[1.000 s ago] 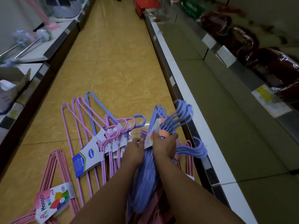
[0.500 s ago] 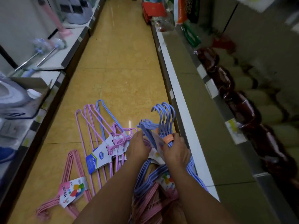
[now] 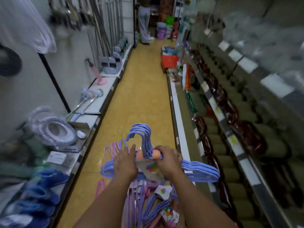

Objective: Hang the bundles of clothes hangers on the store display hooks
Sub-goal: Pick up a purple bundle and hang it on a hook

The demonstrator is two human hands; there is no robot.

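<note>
A bundle of blue hangers (image 3: pixel 199 169) with an orange band and a paper label is lifted in front of me, hooks pointing up. My right hand (image 3: pixel 169 161) grips it at the neck by the band. My left hand (image 3: pixel 125 162) lies against its left shoulder with fingers straight. More bundles of pink and purple hangers (image 3: pixel 138 196) and another blue bundle (image 3: pixel 156 209) lie on the floor below my arms. No display hooks are plainly seen; the upper right is blurred.
A yellow tiled aisle (image 3: pixel 139 99) runs ahead between shelves. Left shelf (image 3: pixel 92 106) holds mops, a toilet seat and blue slippers (image 3: pixel 42 195). Right shelves (image 3: pixel 213 102) hold dark packaged goods. A red crate (image 3: pixel 169 62) stands ahead on the right; a person (image 3: pixel 144 23) stands far off.
The blue bundle has come up off the floor pile and turned level. My view has swung up from the floor toward the aisle. My left hand has opened flat against the bundle.
</note>
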